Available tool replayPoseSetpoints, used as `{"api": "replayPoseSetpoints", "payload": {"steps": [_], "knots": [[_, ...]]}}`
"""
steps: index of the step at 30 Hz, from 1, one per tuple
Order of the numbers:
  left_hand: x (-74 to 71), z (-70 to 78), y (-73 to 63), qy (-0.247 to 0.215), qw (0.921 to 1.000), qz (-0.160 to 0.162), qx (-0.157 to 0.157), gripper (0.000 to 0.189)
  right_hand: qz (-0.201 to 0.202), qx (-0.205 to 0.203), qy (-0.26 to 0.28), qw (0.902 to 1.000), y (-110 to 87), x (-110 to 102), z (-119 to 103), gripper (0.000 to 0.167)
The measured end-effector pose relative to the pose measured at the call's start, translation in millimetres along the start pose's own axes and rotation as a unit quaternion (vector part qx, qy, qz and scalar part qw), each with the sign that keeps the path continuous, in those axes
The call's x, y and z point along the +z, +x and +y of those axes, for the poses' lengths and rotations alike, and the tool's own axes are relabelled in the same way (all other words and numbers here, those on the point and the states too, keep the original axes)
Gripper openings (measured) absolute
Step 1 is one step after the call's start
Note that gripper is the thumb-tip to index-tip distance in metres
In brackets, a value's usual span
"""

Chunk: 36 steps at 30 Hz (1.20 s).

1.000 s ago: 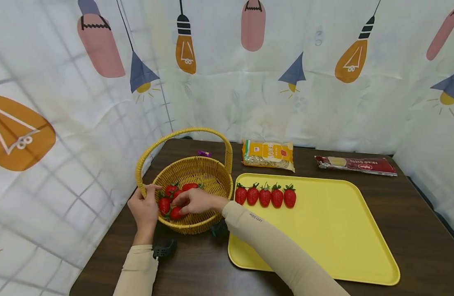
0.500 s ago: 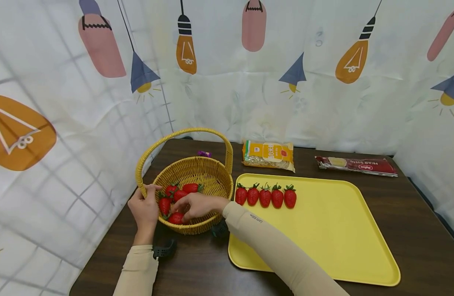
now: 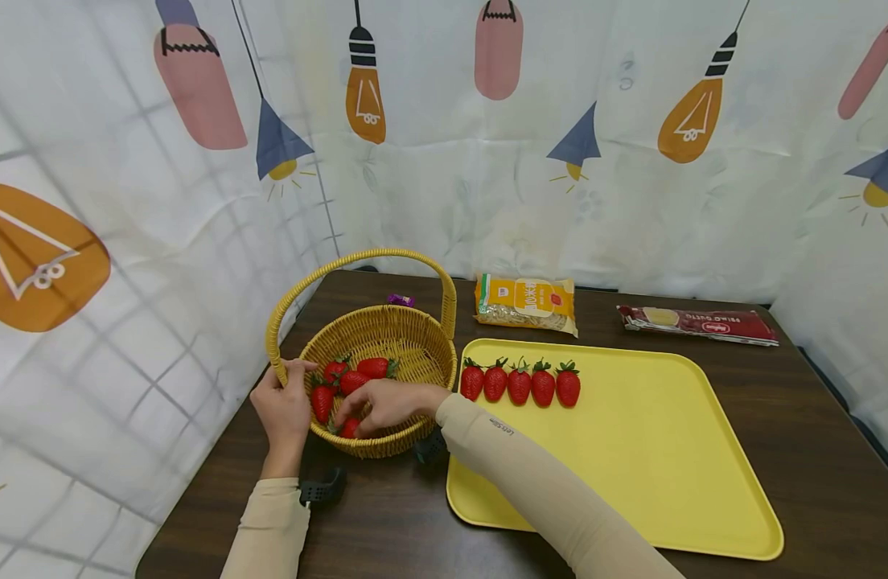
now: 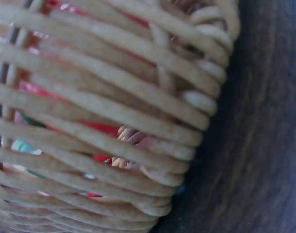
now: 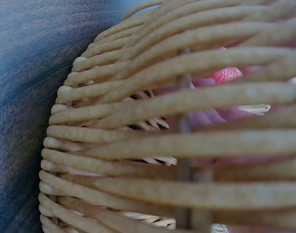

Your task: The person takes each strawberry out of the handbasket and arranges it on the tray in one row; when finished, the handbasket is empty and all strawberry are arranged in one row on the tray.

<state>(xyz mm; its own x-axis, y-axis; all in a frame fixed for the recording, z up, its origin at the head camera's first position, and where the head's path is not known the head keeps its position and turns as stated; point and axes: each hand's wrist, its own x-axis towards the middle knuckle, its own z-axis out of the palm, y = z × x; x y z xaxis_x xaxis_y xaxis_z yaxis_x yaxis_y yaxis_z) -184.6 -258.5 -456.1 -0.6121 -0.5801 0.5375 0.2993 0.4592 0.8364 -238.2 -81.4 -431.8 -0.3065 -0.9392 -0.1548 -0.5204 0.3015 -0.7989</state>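
A yellow wicker basket [image 3: 429,342] with a tall arched handle stands at the left of the table. My left hand [image 3: 285,404] grips its left rim, at the foot of the handle. Inside the basket, my right hand [image 3: 388,404] has its fingers curled about a strawberry [image 3: 349,429] near the front wall; part of the berry is hidden by the fingers. Several more strawberries [image 3: 375,368] lie loose behind and left of that hand. Both wrist views are mostly filled by the basket's woven wall [image 4: 114,63], with bits of red showing through the gaps.
A yellow tray [image 3: 632,450] lies right of the basket, under my right forearm. Along its back left edge several strawberries [image 3: 519,386] stand in a row. Behind are a yellow food bag [image 3: 526,303], a dark red packet [image 3: 697,323] and a small purple wrapped piece [image 3: 400,301].
In the basket, my right hand's fingers have shifted slightly on the front strawberry, which has turned and moved a little. My left hand and the row on the tray stay put.
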Motion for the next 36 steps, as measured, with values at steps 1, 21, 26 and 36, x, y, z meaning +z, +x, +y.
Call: {"api": "replayPoseSetpoints", "payload": {"steps": [1, 21, 26, 36], "knots": [[-0.1, 0.2, 0.2, 0.000, 1.0000, 0.000, 0.001, 0.036, -0.005, 0.000, -0.003, 1.0000, 0.1, -0.1, 0.0, 0.032], [-1.5, 1.8, -0.7, 0.000, 0.9999, 0.001, -0.011, 0.038, 0.175, -0.026, 0.059, 0.9825, -38.3, -17.9, -6.4, 0.031], [-1.5, 2.7, 0.7, -0.002, 0.9999, -0.003, -0.016, 0.036, 0.230, -0.025, 0.107, 0.9668, -70.4, -29.3, -1.7, 0.029], [-1.5, 1.2, -0.2, -0.003, 0.9996, -0.003, -0.027, 0.033, 0.324, 0.015, 0.172, 0.9302, -129.5, -36.4, 16.8, 0.031]]}}
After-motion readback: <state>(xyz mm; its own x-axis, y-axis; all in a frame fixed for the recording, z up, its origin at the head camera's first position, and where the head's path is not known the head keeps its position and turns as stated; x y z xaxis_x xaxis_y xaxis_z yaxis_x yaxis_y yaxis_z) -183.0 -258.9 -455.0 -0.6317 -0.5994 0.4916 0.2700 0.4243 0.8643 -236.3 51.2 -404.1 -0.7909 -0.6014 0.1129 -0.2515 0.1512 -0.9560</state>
